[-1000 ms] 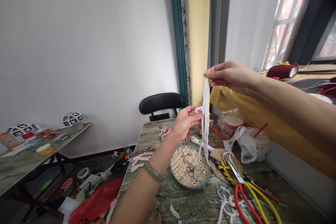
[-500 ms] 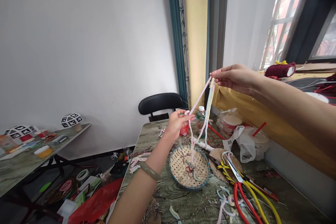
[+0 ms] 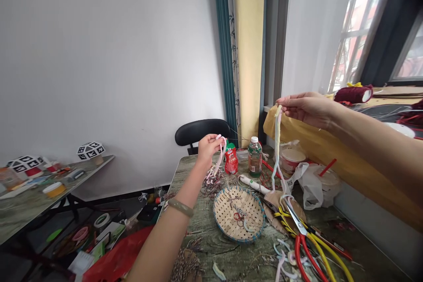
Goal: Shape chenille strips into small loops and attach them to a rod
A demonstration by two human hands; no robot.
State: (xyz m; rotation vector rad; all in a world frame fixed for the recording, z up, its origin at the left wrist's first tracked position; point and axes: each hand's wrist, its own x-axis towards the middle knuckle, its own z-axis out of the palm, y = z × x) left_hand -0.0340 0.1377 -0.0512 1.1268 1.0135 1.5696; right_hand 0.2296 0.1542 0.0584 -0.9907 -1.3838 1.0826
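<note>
Pinched in my left hand (image 3: 209, 146) is a looped piece of pink yarn (image 3: 220, 158), held above the far left part of the table. My right hand (image 3: 306, 106), raised higher and to the right, grips the top of a pastel yellow, blue and pink yarn strand (image 3: 276, 136) that dangles toward the table. A shallow woven basket (image 3: 228, 216) with a blue-stitched rim lies below, between the hands, with small red rings and yarn bits in it. Red-handled scissors (image 3: 300, 229) rest at the right, among yarn scraps (image 3: 282, 255).
A red pouch (image 3: 231, 159) and a bottle (image 3: 254, 158) stand at the back. Yellow-handled pliers (image 3: 325, 251) lie near the scissors. Plastic-bagged tubs (image 3: 319, 183) sit at the right. A black chair (image 3: 201, 131) is behind the table (image 3: 185, 176).
My hands have moved apart, left hand leftward, right hand rightward. The pink yarn that stretched between them now hangs from my left hand alone.
</note>
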